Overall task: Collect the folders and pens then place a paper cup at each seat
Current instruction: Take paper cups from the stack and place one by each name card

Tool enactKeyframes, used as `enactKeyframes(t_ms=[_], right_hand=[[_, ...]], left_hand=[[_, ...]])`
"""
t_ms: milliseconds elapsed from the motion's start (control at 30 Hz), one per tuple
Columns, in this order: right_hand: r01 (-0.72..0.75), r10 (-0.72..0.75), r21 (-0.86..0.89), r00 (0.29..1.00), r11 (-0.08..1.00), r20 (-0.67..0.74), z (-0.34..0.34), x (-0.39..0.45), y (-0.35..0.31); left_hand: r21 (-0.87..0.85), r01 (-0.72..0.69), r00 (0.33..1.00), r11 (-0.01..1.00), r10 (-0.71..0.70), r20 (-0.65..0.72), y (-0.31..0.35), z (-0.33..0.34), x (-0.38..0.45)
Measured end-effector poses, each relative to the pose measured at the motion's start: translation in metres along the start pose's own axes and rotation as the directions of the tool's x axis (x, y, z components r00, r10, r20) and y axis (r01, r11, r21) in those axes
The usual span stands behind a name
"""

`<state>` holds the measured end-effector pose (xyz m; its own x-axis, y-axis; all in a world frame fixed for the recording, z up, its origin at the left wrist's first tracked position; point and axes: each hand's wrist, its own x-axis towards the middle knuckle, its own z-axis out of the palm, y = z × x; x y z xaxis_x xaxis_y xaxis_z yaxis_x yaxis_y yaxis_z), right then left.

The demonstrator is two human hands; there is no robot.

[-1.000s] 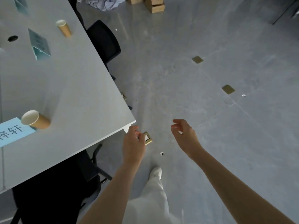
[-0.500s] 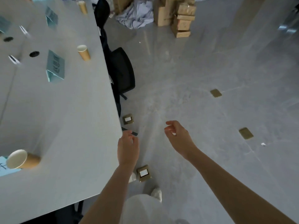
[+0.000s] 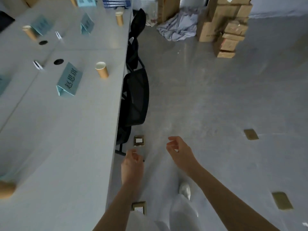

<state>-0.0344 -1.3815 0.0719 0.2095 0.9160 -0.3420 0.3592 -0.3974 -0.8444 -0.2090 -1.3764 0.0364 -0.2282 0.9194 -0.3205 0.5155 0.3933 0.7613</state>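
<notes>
A long white table (image 3: 66, 130) fills the left half of the view. Brown paper cups stand on it: one (image 3: 102, 70) beside a teal name card (image 3: 69, 80), one (image 3: 119, 18) farther along the edge, one (image 3: 29, 32) at the far left, and a blurred one (image 3: 6, 189) at the near left edge. A stack of blue folders (image 3: 115, 2) lies at the table's far end. My left hand (image 3: 132, 165) hangs just off the table's edge, fingers loosely curled and holding nothing. My right hand (image 3: 179, 151) floats over the floor, fingers relaxed, nothing in it.
Two black mesh chairs (image 3: 136, 99) are pushed against the table's right side. Cardboard boxes (image 3: 225, 27) and a crumpled cloth (image 3: 178, 29) sit at the back. Brass floor sockets (image 3: 139, 140) dot the grey floor. More teal name cards (image 3: 86, 24) stand on the table.
The view has swung up and along the table's side, bringing the far cups, folders and boxes into sight. Both hands stay in front of me, still holding nothing.
</notes>
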Motion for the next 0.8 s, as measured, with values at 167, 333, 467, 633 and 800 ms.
enactKeyframes(t_ms=[167, 333, 467, 633, 800], right_hand=[[0.067, -0.064, -0.037, 0.994, 0.997, 0.094, -0.059, 0.092, -0.028], [0.174, -0.157, -0.064, 0.965, 0.983, 0.208, -0.087, 0.174, -0.058], [0.214, -0.186, -0.067, 0.938, 0.974, 0.293, -0.092, 0.236, -0.08], [0.27, -0.219, -0.084, 0.898, 0.959, 0.381, -0.074, 0.311, -0.107], [0.312, -0.219, -0.126, 0.853, 0.942, 0.474, -0.04, 0.394, -0.145]], left_hand=[[-0.009, 0.06, 0.99, 0.998, -0.061, -0.125, 0.071, 0.05, 0.039], [-0.048, 0.073, 0.971, 0.996, -0.082, -0.225, 0.117, 0.078, 0.079], [-0.109, 0.112, 0.937, 0.988, -0.141, -0.319, 0.134, 0.081, 0.123], [-0.169, 0.159, 0.893, 0.973, -0.215, -0.395, 0.146, 0.082, 0.19], [-0.213, 0.229, 0.855, 0.95, -0.301, -0.423, 0.157, 0.081, 0.276]])
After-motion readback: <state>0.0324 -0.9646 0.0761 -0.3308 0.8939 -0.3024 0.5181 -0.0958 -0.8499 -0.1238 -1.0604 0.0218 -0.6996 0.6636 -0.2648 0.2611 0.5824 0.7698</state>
